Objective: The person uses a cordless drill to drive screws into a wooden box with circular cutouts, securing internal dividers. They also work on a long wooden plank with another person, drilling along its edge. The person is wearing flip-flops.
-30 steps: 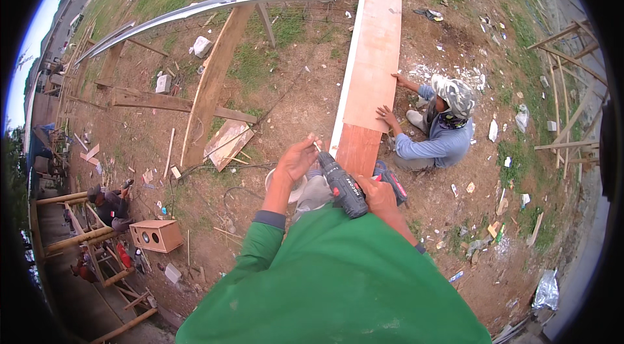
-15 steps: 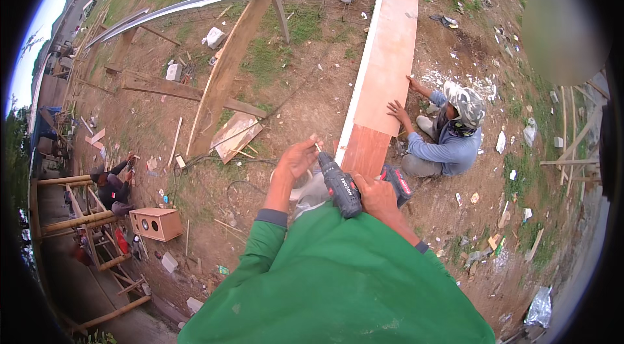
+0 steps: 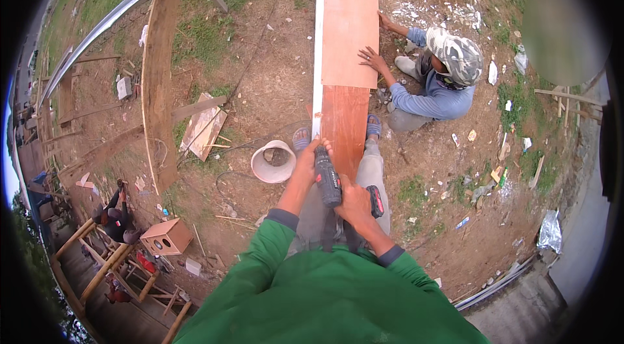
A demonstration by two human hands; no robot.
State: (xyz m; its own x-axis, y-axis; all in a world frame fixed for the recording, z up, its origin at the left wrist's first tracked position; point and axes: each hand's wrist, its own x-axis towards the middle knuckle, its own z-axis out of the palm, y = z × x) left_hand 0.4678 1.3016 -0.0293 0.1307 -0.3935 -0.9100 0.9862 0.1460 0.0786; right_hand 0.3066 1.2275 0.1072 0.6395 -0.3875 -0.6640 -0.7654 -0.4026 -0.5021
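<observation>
Head view: the right hand (image 3: 354, 204) is wrapped tight around the grip of a black and red drill (image 3: 328, 178), fingers pressed together on the handle. The drill points toward 12 o'clock, its nose at the near end of a long reddish wooden board (image 3: 348, 32). The left hand (image 3: 309, 159) sits at 10 o'clock from the drill, fingers curled against the front of the drill body and the near edge of the board; whether it pinches anything small there cannot be told. Both forearms wear green sleeves (image 3: 273, 246) and enter from 6 o'clock.

The board runs from the hands straight up to 12 o'clock, with a pale strip (image 3: 318, 38) along its left edge. Below it show 2 feet in blue sandals (image 3: 374, 124).

At 2 o'clock from the drill a second person (image 3: 435, 84) in a blue shirt and patterned cap crouches on the dirt, both hands flat on the right edge of the board.

At 9 o'clock from the drill, just beside the left hand, stands a white bucket (image 3: 273, 162). Further out at 10 o'clock lies a long plank (image 3: 159, 84), and at 8 o'clock, well apart, a small wooden box (image 3: 168, 237) with 2 round holes.
</observation>
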